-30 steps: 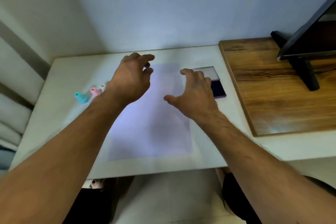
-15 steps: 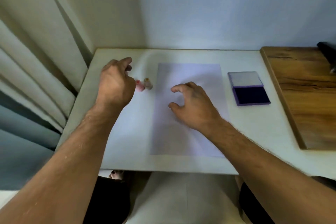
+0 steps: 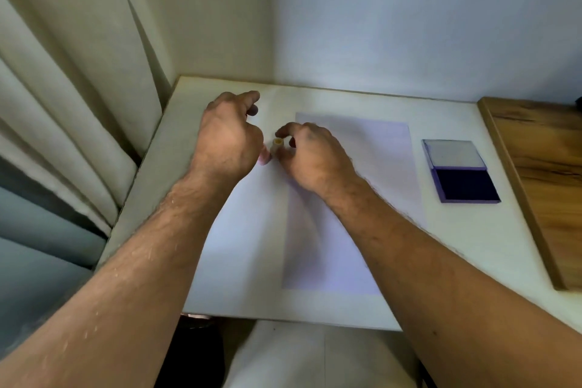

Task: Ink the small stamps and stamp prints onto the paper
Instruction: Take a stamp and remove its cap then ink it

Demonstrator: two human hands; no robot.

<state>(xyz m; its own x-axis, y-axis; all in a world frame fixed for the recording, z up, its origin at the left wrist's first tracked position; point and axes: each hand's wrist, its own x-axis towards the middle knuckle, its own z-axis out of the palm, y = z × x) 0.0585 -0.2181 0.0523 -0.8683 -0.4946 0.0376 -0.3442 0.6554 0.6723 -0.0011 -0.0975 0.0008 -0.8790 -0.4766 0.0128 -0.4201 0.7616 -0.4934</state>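
Pinching a yellow stamp (image 3: 278, 142), right hand (image 3: 315, 157).

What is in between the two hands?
In the head view, a small yellowish stamp stands between the left hand and right hand, a pink one beside it.

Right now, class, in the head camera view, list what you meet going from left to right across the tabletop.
curtain → left hand → small yellow stamp → right hand → ink pad → wooden board
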